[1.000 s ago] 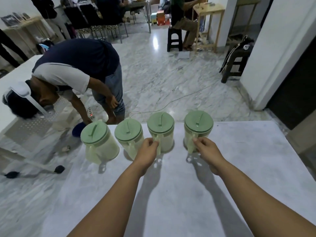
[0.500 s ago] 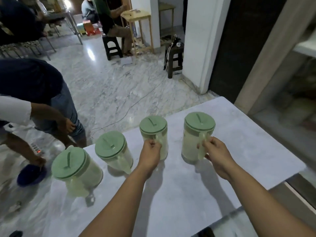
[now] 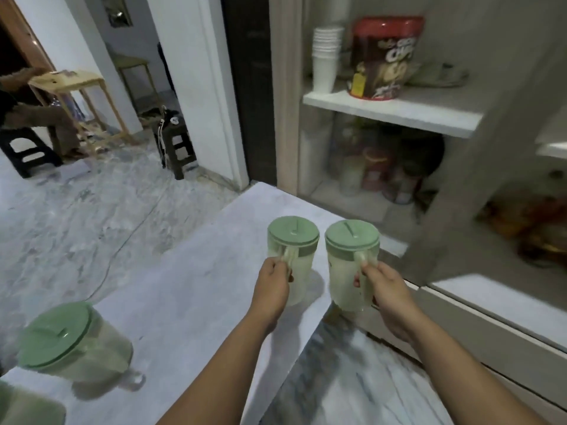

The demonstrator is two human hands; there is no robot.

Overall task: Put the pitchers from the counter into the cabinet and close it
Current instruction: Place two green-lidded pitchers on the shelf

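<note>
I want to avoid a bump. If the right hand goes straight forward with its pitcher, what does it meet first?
Probably the jars on the lower cabinet shelf; the right hand and its pitcher point into that open compartment. Depth is unclear.

Pale green lids (image 3: 292, 230) on translucent pitchers (image 3: 349, 280), grey-veined white marble counter (image 3: 196, 289), red-and-brown tub (image 3: 383, 56), white cups (image 3: 325, 56)
</note>
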